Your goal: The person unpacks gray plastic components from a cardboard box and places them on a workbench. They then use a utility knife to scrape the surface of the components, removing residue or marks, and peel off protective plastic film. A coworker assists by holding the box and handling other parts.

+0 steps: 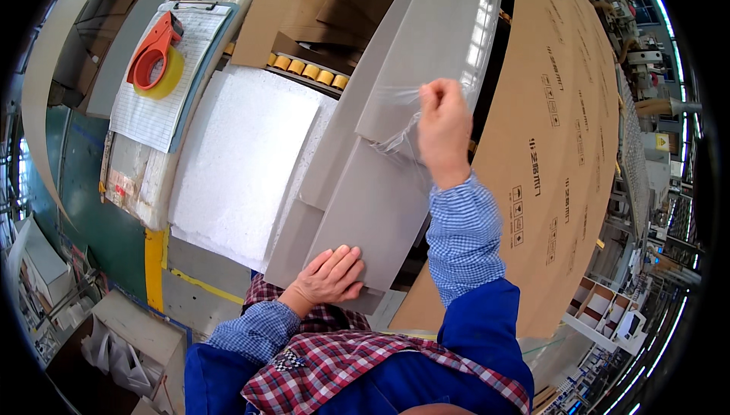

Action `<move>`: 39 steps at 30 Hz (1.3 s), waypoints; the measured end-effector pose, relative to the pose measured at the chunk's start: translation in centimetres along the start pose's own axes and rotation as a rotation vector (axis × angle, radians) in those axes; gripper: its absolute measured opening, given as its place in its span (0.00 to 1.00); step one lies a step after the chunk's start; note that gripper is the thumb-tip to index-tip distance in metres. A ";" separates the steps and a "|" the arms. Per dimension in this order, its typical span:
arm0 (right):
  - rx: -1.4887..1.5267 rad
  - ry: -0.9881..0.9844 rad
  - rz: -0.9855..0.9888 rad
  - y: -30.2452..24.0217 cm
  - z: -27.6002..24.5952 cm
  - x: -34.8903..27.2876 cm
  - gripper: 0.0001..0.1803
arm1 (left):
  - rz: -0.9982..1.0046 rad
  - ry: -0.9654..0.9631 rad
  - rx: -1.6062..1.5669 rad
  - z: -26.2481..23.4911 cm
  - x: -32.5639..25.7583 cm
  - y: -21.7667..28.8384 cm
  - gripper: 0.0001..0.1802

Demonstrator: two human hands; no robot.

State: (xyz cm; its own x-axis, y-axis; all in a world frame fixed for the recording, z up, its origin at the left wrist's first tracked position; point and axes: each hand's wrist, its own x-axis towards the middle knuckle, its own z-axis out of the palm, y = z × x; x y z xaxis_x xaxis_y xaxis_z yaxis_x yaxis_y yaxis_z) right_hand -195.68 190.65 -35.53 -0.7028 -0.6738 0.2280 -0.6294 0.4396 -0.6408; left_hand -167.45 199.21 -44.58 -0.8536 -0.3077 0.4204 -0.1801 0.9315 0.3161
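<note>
Left hand (pixel 328 277) flat on the near end of a long grey panel (pixel 380 187); right hand (pixel 443 132) pinching clear film (pixel 401 122) off its far half.

Nearest, the left palm lies open with fingers spread, pressing the panel down just ahead of the body. The panel's long axis runs away from that hand, up and to the right, so the right hand, raised and closed on a stretched corner of film, is the nearer one to the peel line. Left of the hands lies white foam sheet (pixel 239 160); right, a brown cardboard sheet (pixel 555 149); farther left, a tape dispenser (pixel 156 54) on a clipboard (pixel 163 99). The film's edges are hard to trace, and the panel's far end is cut off.
</note>
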 end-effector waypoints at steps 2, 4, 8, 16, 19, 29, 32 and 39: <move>0.216 0.016 0.059 0.7 -0.9 1.7 0.08 | 0.004 0.005 0.007 0.0 0.0 -0.1 0.21; 0.377 0.074 0.107 1.1 -2.0 3.0 0.09 | 0.011 0.001 0.010 -0.2 0.0 -0.1 0.21; 0.572 0.241 0.182 2.3 -4.3 5.4 0.08 | 0.034 0.026 0.020 -0.2 0.2 -0.2 0.21; 0.672 0.387 0.356 9.6 -5.7 6.2 0.06 | 0.038 0.013 0.031 -0.2 0.1 -0.2 0.21; 0.593 0.346 0.460 12.0 -4.9 4.4 0.06 | 0.044 0.014 0.017 0.0 0.2 -0.3 0.22; 0.648 0.198 0.630 8.7 -5.4 -8.2 0.11 | 0.045 -0.004 0.017 -0.4 0.2 -0.3 0.21; 0.524 0.132 0.524 5.8 -4.2 -16.5 0.12 | 0.043 0.022 0.018 -0.1 0.4 -0.5 0.20; -0.038 0.061 0.295 -0.8 -2.6 -26.7 0.24 | 0.050 0.056 -0.139 -0.4 0.7 -0.3 0.17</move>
State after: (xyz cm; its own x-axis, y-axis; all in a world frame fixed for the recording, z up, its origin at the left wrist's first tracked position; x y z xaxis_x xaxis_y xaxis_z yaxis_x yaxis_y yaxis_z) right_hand -177.29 209.85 -39.23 -0.8749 -0.4775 0.0807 -0.4066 0.6337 -0.6581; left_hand -167.83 198.60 -44.04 -0.8304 -0.2752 0.4844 -0.0650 0.9114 0.4063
